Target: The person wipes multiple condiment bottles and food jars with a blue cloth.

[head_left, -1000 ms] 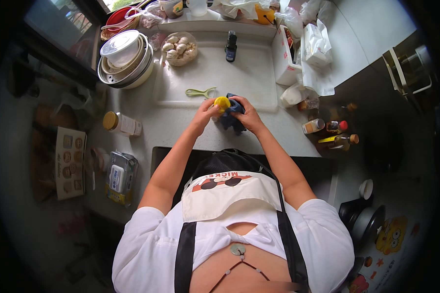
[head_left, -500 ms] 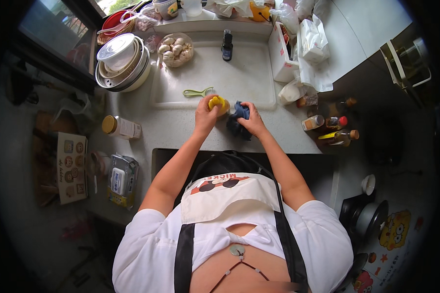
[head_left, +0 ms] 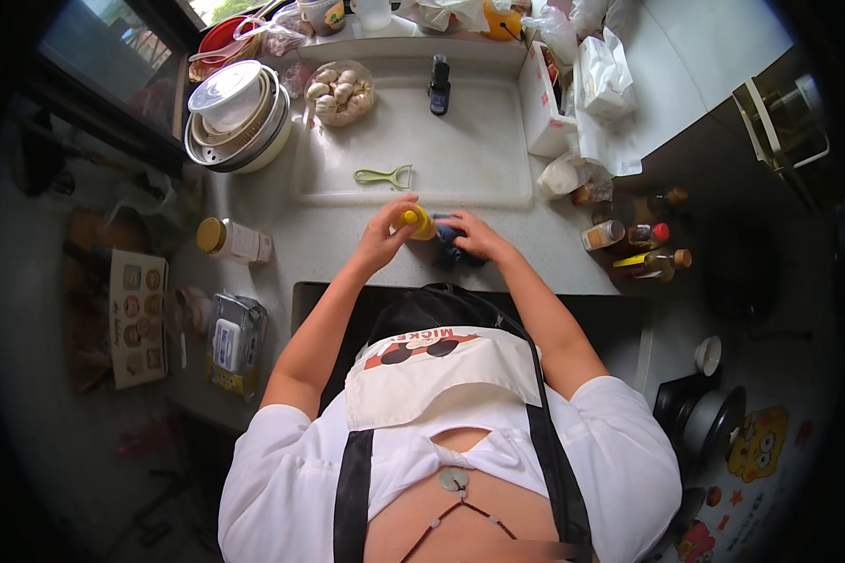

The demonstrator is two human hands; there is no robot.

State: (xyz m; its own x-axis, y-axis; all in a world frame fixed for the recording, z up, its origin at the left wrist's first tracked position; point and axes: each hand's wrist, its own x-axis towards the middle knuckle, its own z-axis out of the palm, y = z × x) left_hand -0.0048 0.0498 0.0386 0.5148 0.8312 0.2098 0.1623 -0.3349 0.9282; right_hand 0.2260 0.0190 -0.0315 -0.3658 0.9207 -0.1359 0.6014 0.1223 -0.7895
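My left hand (head_left: 381, 236) is closed around a small bottle with a yellow cap (head_left: 417, 221), tilted just above the counter's front part. Beside it, my right hand (head_left: 477, 237) grips a dark blue cloth (head_left: 447, 246), its fingers reaching over the cloth toward the bottle. The cloth is bunched against or very near the bottle's side; whether they touch is hard to make out. Beyond both hands, a light green peeler (head_left: 382, 175) lies on the white tray-like surface (head_left: 474, 174). Farther back stand a small dark bottle (head_left: 438, 89) and a bowl of garlic bulbs (head_left: 341, 95).
Stacked bowls and colanders (head_left: 239, 117) stand back left. A jar with a gold lid (head_left: 233, 241) and a pack of wipes (head_left: 235, 342) are at left. Several sauce bottles (head_left: 650, 263) stand right, below a white box (head_left: 546, 103). The counter's dark front edge (head_left: 329, 298) lies close to my apron.
My left hand has shifted slightly left and lower with the bottle. The right hand and cloth have come closer to the bottle, and the cloth is now flatter under the fingers.
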